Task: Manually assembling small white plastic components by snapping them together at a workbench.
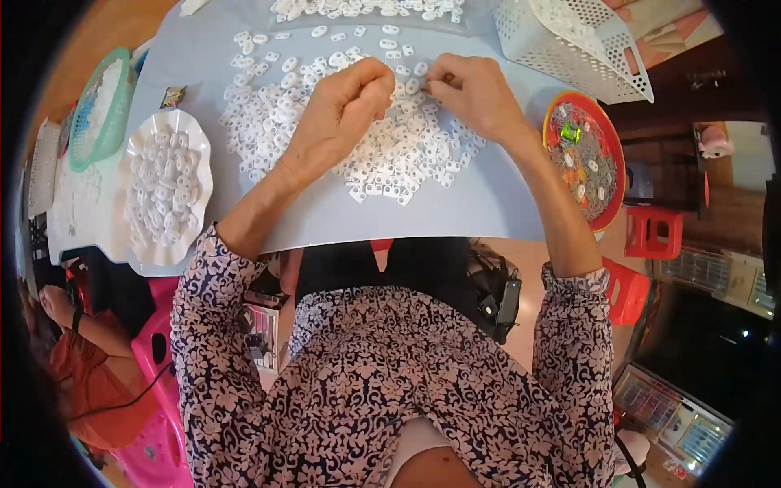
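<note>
Both hands are raised over a heap of small white plastic parts [407, 154], oval and rectangular, with holes in them. My left hand [346, 106] is curled, thumb and fingers pressed together; whatever it holds is hidden by the fingers. A short gap to the right, my right hand [476, 91] is closed in a pinch. Something small and dark seems to show at its fingertips, too small to name. A few oval white parts lie between the hands, just beyond the heap.
On the left stand a fluted white plate [203, 195] of oval parts, a wrapped sweet [172, 97] and a green basket [99, 134]. At right are a red bowl [618, 163] of small grey pieces and a perforated basket [561, 69]. Another person's arm [106, 337] shows lower left.
</note>
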`<state>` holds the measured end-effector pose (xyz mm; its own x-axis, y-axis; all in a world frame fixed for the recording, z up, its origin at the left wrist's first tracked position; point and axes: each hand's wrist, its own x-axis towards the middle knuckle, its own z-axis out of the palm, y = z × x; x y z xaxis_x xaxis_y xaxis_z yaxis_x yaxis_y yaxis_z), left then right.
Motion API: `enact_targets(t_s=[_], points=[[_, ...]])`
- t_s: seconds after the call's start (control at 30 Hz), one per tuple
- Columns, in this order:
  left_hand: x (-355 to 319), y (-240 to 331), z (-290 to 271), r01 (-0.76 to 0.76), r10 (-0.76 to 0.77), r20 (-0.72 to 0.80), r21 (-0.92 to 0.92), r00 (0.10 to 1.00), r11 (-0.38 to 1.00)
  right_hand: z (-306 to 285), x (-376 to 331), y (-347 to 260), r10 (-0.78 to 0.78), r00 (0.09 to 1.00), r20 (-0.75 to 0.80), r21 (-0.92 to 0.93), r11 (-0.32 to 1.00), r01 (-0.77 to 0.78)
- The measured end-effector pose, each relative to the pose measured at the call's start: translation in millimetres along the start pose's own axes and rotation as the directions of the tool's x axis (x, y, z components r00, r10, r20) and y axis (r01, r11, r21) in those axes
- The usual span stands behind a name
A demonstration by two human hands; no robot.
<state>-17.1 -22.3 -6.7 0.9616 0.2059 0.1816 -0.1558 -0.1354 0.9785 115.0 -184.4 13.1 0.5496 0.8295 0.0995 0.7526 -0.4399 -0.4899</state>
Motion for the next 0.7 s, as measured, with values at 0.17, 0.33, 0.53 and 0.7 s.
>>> enact_targets(t_s=[0.17, 0.33, 0.53, 0.7], points=[[-1.3, 1.8, -0.6, -0.05, 0.05, 0.01, 0.0, 0.999, 0.999, -8.3, 2.9, -18.3, 0.12, 0.992, -0.031, 0.39, 0.915, -0.098], [-0.9, 2.6, 0.5, 0.002, -0.003, 0.061, 0.01, 0.998, 1.0, -0.1, 3.7, -32.2, 0.09, 0.994, -0.062, 0.505, 0.862, -0.047], [-0.1, -1.1, -2.1, -0.001, 0.001, 0.001, -0.064, 1.0, 0.998, -0.9, 3.7, -35.6, 0.105, 0.993, -0.054, 0.56, 0.826, -0.057], [-0.2, -2.2, -3.1, 0.031, -0.031, 0.001, -0.109, 1.0, 0.994, -1.1, 5.2, -40.9, 0.07, 0.995, -0.068, 0.53, 0.848, -0.024]])
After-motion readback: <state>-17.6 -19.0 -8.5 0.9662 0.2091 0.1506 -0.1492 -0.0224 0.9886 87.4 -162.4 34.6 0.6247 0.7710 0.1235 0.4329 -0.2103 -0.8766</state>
